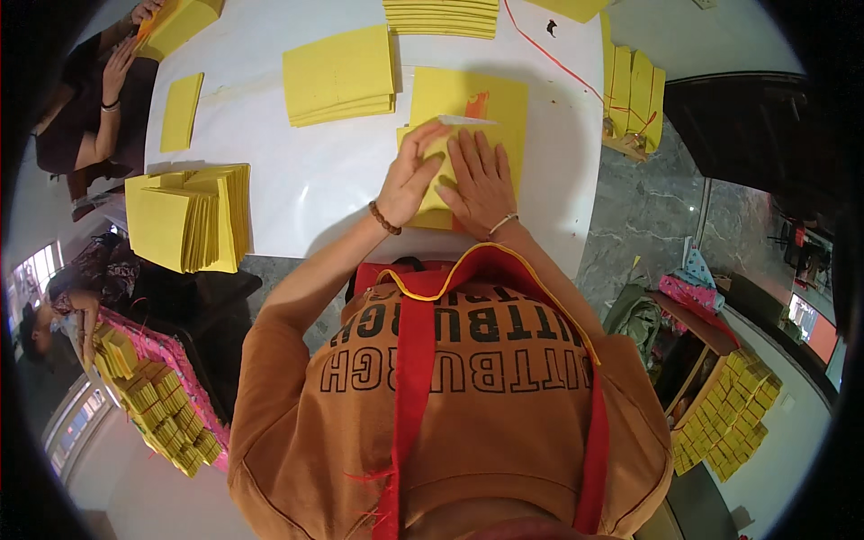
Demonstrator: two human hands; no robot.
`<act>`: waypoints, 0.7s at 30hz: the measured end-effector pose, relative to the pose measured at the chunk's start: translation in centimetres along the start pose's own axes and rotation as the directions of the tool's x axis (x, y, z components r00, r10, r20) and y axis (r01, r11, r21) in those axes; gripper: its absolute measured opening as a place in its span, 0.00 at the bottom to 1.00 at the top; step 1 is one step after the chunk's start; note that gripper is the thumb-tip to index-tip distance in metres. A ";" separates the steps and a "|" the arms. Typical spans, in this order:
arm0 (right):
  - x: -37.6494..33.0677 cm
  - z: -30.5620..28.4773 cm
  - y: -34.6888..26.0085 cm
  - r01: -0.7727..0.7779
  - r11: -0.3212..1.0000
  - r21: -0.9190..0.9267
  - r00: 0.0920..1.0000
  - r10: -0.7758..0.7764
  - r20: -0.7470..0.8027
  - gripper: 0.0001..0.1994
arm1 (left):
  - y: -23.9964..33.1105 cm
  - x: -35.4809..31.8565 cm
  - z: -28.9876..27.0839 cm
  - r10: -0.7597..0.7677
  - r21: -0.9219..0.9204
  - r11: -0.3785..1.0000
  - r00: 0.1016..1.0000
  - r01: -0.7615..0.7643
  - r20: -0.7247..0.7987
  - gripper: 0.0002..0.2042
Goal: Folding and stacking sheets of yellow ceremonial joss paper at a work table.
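A sheet of yellow paper (508, 99) with an orange-red mark (477, 103) lies near the table's front edge. Part of the yellow paper is folded over toward me, and a thin whitish strip (463, 120) shows along its far edge. My right hand (481, 184) presses flat on the folded part, fingers stretched out and slightly apart. On the left side of the same paper rests my left hand (412, 180), its fingers bent toward the far edge and its thumb apart from them. Nothing shows between the left thumb and fingers.
Stacks of yellow paper (337, 76) lie on the white table (297, 198), with a thick fanned bundle (189, 216) at its left corner. A red string (553, 58) crosses the far right. Another person's hand (117, 67) works at far left. Tied yellow bundles (724, 414) stand at right.
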State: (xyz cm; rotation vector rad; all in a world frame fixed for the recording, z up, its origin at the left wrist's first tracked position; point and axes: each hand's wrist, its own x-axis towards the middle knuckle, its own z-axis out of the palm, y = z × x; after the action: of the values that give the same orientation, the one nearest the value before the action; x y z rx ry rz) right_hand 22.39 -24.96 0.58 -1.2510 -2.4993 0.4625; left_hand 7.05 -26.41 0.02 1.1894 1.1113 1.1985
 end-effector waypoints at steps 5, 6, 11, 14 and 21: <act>0.4 -0.2 -0.4 -0.020 0.984 -0.178 0.996 0.034 0.077 0.31 | 1.0 0.4 0.0 0.181 0.837 0.519 0.980 -0.172 0.089 0.28; 0.6 -0.3 -0.6 -0.023 0.980 -0.195 0.991 0.048 0.126 0.32 | 0.5 0.1 -0.2 0.185 0.838 0.517 0.979 -0.173 0.089 0.28; 0.6 -0.3 -0.2 -0.016 0.977 -0.213 0.991 0.043 0.123 0.34 | 1.4 -1.0 0.1 0.219 0.940 0.229 0.954 -0.254 0.205 0.31; 0.4 -0.4 1.7 -0.032 0.972 0.234 0.999 0.022 0.044 0.33 | 2.4 -1.3 -0.3 0.178 0.879 0.195 0.897 -0.435 0.404 0.34; -0.1 -1.5 5.0 0.138 -0.354 0.925 0.937 0.350 -0.006 0.29 | 3.8 -1.0 2.2 0.068 0.864 -0.003 0.862 -0.504 0.503 0.31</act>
State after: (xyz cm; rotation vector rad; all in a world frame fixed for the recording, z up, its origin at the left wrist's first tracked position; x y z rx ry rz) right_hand 26.54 -21.98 -0.18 -0.5242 -0.6642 1.7724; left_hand 8.92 -27.54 3.99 2.7676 1.4811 0.1904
